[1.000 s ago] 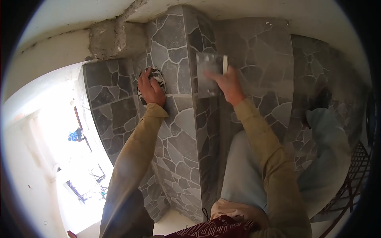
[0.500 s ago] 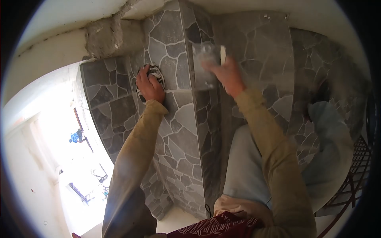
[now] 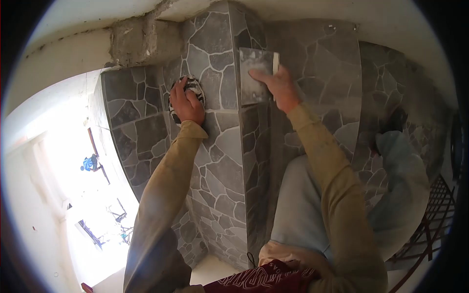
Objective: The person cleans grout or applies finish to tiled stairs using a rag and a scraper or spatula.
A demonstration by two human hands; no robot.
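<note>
My left hand (image 3: 189,105) lies over a round black-and-white patterned cloth (image 3: 197,87), pressing it to the grey stone-patterned tiles (image 3: 219,139) of the column, fingers bent over it. Gripped in my right hand (image 3: 282,90) is a flat rectangular putty scraper (image 3: 253,87) with a pale strip (image 3: 276,62) along its back edge. My thumb rests on the smeared metal blade, which overlaps the column's corner edge beside the darker side face. The other fingers are hidden behind the scraper.
More stone-patterned tiling (image 3: 334,73) covers the wall at right, dusty in places. Rough bare cement (image 3: 129,44) shows at upper left. A bright opening with a distant person in blue (image 3: 90,163) is on the left. A dark lattice rack (image 3: 432,215) stands at lower right.
The scraper was blurred by motion and now shows sharply, still at the column's corner. My left hand stays on the cloth, and the whole view has shifted slightly.
</note>
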